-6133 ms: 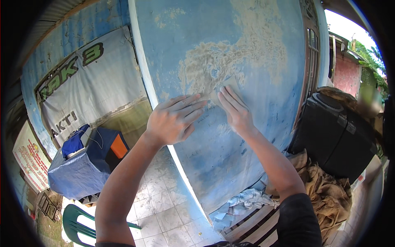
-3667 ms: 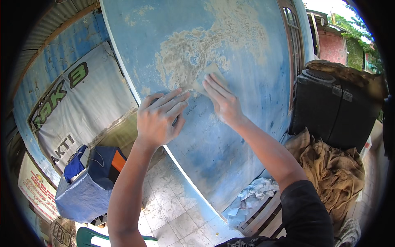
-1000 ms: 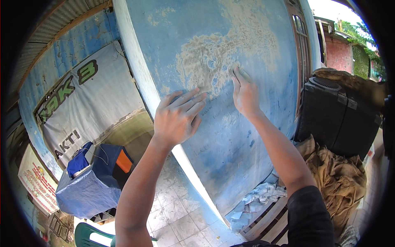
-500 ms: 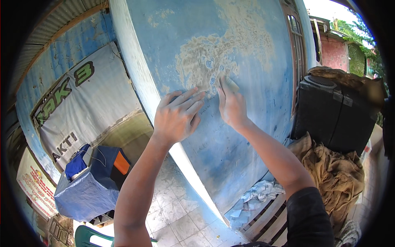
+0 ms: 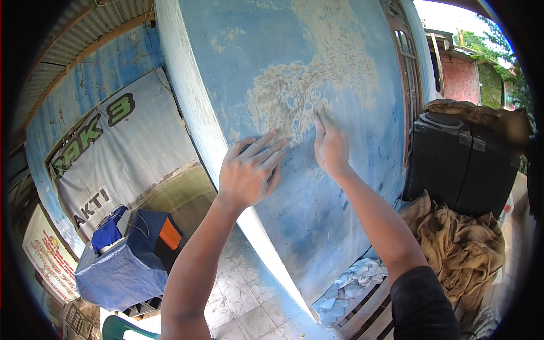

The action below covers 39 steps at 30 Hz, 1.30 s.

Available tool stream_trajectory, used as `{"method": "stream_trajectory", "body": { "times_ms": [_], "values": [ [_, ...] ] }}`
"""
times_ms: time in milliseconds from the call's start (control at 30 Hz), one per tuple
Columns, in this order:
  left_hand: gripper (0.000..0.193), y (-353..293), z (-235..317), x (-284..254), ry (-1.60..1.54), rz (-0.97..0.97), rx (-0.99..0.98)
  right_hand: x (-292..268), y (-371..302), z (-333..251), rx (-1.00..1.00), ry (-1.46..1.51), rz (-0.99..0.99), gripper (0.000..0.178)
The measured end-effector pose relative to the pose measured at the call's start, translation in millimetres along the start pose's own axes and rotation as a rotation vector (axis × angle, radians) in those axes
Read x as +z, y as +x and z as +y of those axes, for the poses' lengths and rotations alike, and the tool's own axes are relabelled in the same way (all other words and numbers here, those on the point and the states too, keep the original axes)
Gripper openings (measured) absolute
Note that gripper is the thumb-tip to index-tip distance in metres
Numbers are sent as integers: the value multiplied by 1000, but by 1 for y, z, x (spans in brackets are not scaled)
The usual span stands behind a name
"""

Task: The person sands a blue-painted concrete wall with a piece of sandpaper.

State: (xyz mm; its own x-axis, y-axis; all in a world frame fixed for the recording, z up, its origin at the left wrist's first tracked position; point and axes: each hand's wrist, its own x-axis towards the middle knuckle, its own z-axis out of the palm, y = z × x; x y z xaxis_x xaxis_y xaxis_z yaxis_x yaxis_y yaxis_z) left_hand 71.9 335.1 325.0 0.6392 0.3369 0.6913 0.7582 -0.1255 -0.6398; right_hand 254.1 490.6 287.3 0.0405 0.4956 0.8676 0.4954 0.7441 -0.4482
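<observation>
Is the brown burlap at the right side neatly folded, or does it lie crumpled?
Crumpled: the brown burlap lies in a loose heap with many irregular creases, below the black case.

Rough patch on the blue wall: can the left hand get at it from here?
Probably yes. The left hand is just below and left of the rough patch, fingertips close to its lower edge, with nothing visible between; the right hand sits off to the right.

Head view: left fisheye of head-worn pair; faces forward, angled down past left hand and right hand to blue wall, close range.
</observation>
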Motion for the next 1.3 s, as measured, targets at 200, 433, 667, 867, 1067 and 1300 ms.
{"method": "stream_trajectory", "body": {
  "times_ms": [200, 433, 667, 867, 1067, 1300],
  "values": [
    [22, 0, -1, -2, -35, -26, 14, 29, -27, 2, -276, 8, 251, 44],
    [21, 6, 3, -3, -30, -14, 12, 15, 4, 13, -152, 60, 308, 45],
    [20, 0, 3, 1, -42, -13, 3, 31, -8, 24, -234, 123, 220, 41],
    [21, 1, 2, 0, -38, -1, -12, 21, -20, 14, -80, 74, 161, 43],
    [21, 2, 2, -1, -29, -19, -13, 4, -2, 21, -191, 78, 213, 39],
    [20, -5, -3, -3, -21, -9, -26, 21, -24, -3, -53, 76, -17, 40]
  ]
}}
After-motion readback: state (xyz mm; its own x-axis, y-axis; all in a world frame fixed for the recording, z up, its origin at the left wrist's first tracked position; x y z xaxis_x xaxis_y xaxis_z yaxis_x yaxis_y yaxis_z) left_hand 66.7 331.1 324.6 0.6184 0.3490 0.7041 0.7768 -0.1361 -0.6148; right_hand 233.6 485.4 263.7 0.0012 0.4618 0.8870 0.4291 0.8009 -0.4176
